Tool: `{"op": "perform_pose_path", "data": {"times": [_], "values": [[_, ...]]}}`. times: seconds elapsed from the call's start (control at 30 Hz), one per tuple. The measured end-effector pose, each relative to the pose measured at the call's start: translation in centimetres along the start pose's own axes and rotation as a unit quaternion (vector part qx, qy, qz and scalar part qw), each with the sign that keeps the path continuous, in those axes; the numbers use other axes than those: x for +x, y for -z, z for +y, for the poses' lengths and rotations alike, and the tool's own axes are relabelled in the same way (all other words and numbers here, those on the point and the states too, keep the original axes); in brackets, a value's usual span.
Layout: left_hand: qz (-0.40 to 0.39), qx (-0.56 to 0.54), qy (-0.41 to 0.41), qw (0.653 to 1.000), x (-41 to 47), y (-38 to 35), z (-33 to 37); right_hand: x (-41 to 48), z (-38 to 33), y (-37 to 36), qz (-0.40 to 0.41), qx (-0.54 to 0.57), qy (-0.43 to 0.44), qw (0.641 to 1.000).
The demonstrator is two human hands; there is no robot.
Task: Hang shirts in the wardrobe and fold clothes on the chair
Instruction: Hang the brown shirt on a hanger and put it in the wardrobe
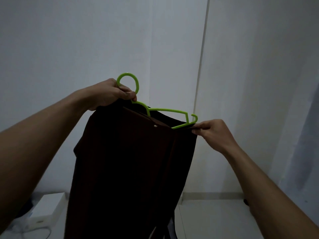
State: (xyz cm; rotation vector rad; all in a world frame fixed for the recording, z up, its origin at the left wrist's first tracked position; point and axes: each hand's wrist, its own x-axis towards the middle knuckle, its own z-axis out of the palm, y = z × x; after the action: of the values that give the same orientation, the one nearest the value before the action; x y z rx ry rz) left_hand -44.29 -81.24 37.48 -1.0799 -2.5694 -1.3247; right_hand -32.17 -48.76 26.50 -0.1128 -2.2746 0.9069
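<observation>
A dark brown shirt (127, 166) hangs in front of me in the head view, partly on a bright green plastic hanger (165, 111). My left hand (110, 94) grips the hanger's neck just below its round hook, together with the shirt's collar. My right hand (212, 130) pinches the shirt's right shoulder edge beside the hanger's right tip. The hanger's right arm shows above the cloth; its left arm is hidden inside the shirt. One small pale button shows near the collar. No wardrobe or chair is in view.
Pale walls fill the background, with a vertical corner seam (202, 66) right of centre. A white box (46, 207) and a cable lie on the floor at lower left. A light floor slab (215, 218) sits at lower right, and pale fabric (303, 135) hangs at the far right.
</observation>
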Motion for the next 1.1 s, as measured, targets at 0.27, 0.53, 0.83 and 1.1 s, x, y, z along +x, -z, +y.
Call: {"op": "perform_pose_path", "data": {"times": [0.27,0.53,0.83,1.1], "values": [[-0.038,0.039,0.018,0.998,0.4,-0.6,1.2,0.2,-1.5,1.1,0.027,-0.179,-0.005,0.984],[-0.034,0.160,0.002,0.986,0.9,-2.2,1.8,-0.4,-5.3,1.7,-0.027,-0.318,0.032,0.947],[-0.047,-0.024,-0.019,0.998,0.8,-2.1,-0.5,-1.6,-3.2,0.0,-0.083,-0.068,0.081,0.991],[-0.076,-0.052,-0.032,0.995,1.2,-3.1,-1.0,-0.4,-3.1,0.2,-0.184,-0.108,0.043,0.976]]}}
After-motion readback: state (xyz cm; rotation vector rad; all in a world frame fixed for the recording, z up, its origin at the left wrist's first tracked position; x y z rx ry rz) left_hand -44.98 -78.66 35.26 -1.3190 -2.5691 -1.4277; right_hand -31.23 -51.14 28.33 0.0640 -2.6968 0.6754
